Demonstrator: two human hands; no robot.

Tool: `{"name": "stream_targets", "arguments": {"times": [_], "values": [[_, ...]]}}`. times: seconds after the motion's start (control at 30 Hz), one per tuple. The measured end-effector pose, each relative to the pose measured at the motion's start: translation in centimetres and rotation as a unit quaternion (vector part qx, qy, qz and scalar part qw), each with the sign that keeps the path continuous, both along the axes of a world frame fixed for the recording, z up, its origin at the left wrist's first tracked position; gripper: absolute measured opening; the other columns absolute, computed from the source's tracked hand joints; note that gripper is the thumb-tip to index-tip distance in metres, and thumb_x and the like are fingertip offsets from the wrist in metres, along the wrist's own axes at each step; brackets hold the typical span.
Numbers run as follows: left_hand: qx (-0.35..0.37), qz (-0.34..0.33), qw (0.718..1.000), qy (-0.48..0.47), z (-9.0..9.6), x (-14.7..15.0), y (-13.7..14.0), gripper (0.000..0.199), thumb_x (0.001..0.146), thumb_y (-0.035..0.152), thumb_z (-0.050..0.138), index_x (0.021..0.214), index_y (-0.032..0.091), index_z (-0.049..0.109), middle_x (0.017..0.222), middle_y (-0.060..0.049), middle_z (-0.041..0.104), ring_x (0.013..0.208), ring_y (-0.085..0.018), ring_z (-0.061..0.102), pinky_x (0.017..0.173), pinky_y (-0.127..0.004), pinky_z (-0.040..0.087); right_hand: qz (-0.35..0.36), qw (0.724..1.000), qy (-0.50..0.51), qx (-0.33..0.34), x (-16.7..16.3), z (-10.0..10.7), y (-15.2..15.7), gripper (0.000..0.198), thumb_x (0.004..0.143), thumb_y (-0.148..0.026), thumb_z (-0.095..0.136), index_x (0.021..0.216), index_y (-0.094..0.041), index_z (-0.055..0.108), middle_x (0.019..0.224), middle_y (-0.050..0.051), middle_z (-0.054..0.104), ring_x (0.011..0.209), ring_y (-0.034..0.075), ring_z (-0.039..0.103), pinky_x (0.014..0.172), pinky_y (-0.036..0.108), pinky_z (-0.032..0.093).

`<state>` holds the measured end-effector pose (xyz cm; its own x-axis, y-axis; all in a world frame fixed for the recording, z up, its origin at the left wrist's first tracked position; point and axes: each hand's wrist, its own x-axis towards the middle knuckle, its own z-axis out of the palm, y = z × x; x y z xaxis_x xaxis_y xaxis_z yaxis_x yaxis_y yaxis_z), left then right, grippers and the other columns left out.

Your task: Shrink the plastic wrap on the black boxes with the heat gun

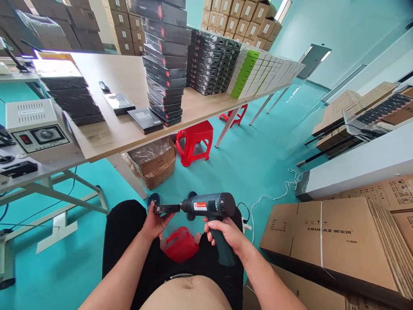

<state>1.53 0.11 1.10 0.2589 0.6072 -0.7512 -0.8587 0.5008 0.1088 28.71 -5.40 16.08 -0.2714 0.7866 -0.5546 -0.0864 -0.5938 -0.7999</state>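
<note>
Heat gun (211, 203) sits just below the middle of my view, toward six o'clock, its body level and its nozzle pointing to nine o'clock. My right hand (234, 234) is closed around the top of its handle, fingers wrapped across the front. My left hand (156, 224) is partly curled, gripping a slim black box (168, 209) at the gun's nine o'clock, right in front of the nozzle; I cannot tell whether the two touch. Both are held above my lap, with a bit of red plastic (180, 245) showing between my thighs.

Toward eleven o'clock, a tall stack of black boxes (166, 71) stands on the wood-topped bench (112, 131), near its edge. At twelve there are film-wrapped black stacks (209, 62), and at one, rows of white and green boxes (254, 75). Between nine and ten is a control unit (41, 129) with a dial. A red stool (195, 140) stands beneath the bench edge, and a CEUKAZ carton (355, 254) lies at four.
</note>
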Motion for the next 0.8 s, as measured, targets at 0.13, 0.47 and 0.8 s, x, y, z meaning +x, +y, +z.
{"name": "stream_targets", "arguments": {"times": [0.13, 0.47, 0.8], "values": [[0.020, -0.003, 1.000, 0.000, -0.8, -0.2, -0.1, 0.054, 0.079, 0.056, 0.059, 0.114, 0.016, 0.049, 0.107, -0.016, 0.060, 0.104, -0.035, 0.062, 0.073, -0.045, 0.060, 0.035, 0.999, -0.007, -0.014, 0.1, 0.4, 0.4, 0.030, 0.074, -0.029, 0.064, 0.098, -0.010, 0.064, 0.076, 0.006, 0.066, 0.058, 0.015, 0.062, 0.048, 0.024, 0.048], [0.053, 0.006, 0.997, 0.046, -2.1, -0.1, 0.3, 0.034, 0.085, 0.050, 0.054, 0.095, 0.017, 0.055, 0.080, -0.006, 0.064, 0.069, -0.021, 0.067, 0.061, -0.035, 0.059, 0.064, 0.998, 0.018, -0.003, -2.7, 1.2, -0.7, 0.033, 0.071, -0.031, 0.068, 0.098, -0.012, 0.067, 0.076, 0.006, 0.069, 0.056, 0.014, 0.061, 0.051, 0.026, 0.049], [0.043, 0.039, 0.996, 0.062, -1.6, -0.1, 0.3, 0.028, 0.085, 0.042, 0.054, 0.096, 0.016, 0.057, 0.083, -0.008, 0.066, 0.073, -0.023, 0.067, 0.063, -0.038, 0.059, 0.027, 0.999, 0.018, -0.002, -3.1, 1.2, -0.5, 0.031, 0.073, -0.031, 0.067, 0.098, -0.011, 0.067, 0.074, 0.006, 0.068, 0.055, 0.014, 0.061, 0.050, 0.026, 0.049]]}}
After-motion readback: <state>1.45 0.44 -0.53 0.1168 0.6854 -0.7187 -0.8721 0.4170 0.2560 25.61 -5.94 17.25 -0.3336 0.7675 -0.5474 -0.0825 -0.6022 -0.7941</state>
